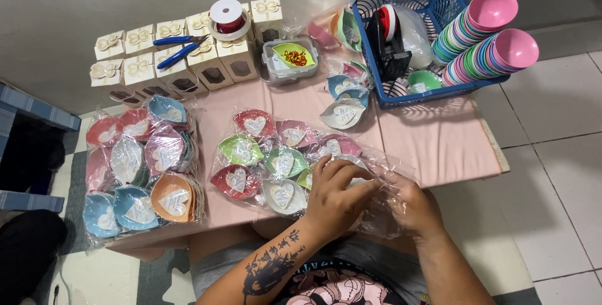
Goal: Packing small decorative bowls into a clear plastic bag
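Observation:
My left hand (335, 195) and my right hand (411, 205) are together at the near edge of a low pink table (439, 142), both gripping a clear plastic bag (382, 214) that wraps over my right hand. A white wrapped bowl (357, 166) lies just under my left fingers. Left of my hands sits a cluster of wrapped small coloured bowls (263, 154) with heart tags, inside clear plastic.
A second bagged pile of wrapped bowls (141, 167) fills the table's left end. At the back stand cream gift boxes (182, 54), blue pliers (179, 48), a ribbon spool (227, 18) and a small clear container (290, 60). A blue basket (433, 92) holds stacked coloured bowls (480, 42).

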